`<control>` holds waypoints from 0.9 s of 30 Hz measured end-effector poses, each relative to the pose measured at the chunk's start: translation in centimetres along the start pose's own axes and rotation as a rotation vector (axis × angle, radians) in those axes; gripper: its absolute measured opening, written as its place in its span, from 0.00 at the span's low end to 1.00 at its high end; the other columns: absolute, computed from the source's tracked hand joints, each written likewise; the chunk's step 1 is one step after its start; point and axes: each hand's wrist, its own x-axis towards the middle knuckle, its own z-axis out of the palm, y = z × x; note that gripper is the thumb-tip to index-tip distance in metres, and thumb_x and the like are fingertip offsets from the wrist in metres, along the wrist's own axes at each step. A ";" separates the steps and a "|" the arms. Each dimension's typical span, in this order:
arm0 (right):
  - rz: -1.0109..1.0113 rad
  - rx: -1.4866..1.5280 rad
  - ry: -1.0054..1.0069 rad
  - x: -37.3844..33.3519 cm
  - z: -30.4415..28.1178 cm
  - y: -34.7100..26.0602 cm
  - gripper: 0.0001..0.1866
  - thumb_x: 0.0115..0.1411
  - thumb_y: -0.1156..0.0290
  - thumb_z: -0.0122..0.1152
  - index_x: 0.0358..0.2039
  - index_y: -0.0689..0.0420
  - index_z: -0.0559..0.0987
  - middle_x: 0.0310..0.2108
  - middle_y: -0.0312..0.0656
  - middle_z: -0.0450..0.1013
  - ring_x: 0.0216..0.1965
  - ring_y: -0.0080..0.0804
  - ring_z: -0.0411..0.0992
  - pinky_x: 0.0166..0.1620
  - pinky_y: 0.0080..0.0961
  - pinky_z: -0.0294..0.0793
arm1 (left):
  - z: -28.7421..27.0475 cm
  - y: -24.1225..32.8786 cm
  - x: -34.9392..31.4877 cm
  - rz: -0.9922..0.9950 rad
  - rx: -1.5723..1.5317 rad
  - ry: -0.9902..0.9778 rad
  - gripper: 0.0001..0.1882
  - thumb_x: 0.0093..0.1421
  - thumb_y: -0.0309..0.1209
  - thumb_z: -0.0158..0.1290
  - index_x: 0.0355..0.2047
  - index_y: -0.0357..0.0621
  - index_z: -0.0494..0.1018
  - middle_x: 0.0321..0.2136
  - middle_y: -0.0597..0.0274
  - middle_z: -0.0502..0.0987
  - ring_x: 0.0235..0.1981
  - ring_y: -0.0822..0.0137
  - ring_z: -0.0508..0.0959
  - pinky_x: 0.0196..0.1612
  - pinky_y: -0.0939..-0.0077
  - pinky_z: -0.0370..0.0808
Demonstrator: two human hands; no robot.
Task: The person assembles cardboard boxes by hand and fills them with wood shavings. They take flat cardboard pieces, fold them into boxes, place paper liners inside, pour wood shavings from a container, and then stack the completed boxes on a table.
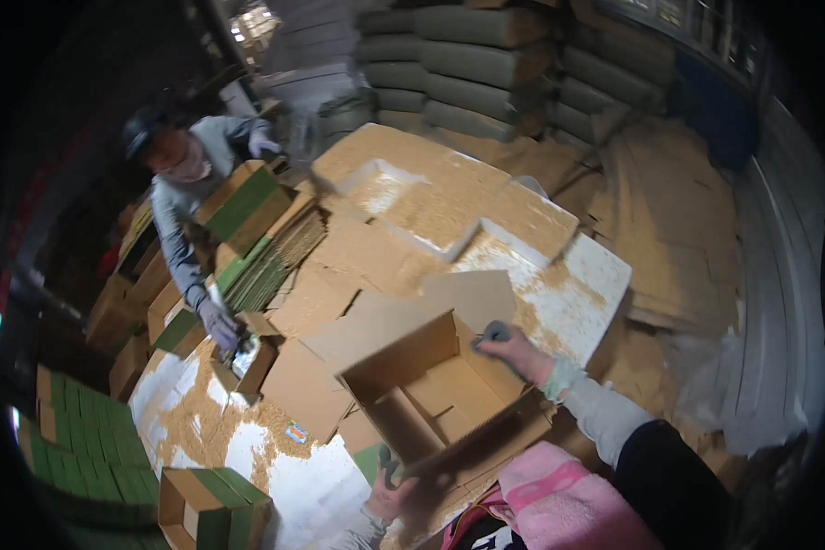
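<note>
An open brown cardboard box (401, 365) is tilted in front of me at the near side of the table, its top flaps folded outward. Bare cardboard shows inside, with inner flaps at the bottom. My right hand (515, 356), dark coverings on its fingers, is closed on the box's right edge. At the near left corner, my left hand (392, 497) grips the same box, a dark-covered finger up against its wall. Part of that hand is hidden by the box. Flat cardboard sheets (316, 385) lie just beyond the box.
Across the table (325, 486), a gloved co-worker (188, 170) handles a green-and-brown box (247, 206) and reaches into a smaller one (257, 362). Sawdust-like crumbs cover much of the white top. Green-banded boxes (215, 509) stand left; stacked bales (472, 64) stand behind.
</note>
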 end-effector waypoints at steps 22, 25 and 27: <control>-0.093 0.474 1.199 20.8 -27.7 25.5 0.30 0.61 0.63 0.47 0.60 0.60 0.53 0.62 0.46 0.48 0.61 0.36 0.49 0.61 0.32 0.48 | 0.9 -2.7 8.2 -1.299 -0.350 0.258 0.27 0.57 0.25 0.47 0.57 0.39 0.58 0.53 0.48 0.65 0.53 0.62 0.66 0.53 0.75 0.64; 0.011 1.097 0.575 16.7 -23.8 20.1 0.21 0.60 0.68 0.48 0.54 0.56 0.64 0.50 0.41 0.66 0.49 0.34 0.65 0.53 0.31 0.64 | 3.3 -4.7 4.4 -1.076 -0.499 0.460 0.25 0.50 0.14 0.46 0.50 0.37 0.64 0.39 0.58 0.75 0.39 0.67 0.74 0.44 0.75 0.70; 0.069 1.079 0.328 10.6 -18.6 9.7 0.17 0.60 0.68 0.48 0.50 0.56 0.68 0.46 0.39 0.69 0.44 0.33 0.69 0.49 0.32 0.68 | 3.8 -4.1 5.0 -1.106 -0.465 0.516 0.22 0.51 0.20 0.48 0.49 0.36 0.65 0.39 0.53 0.74 0.40 0.63 0.74 0.44 0.74 0.70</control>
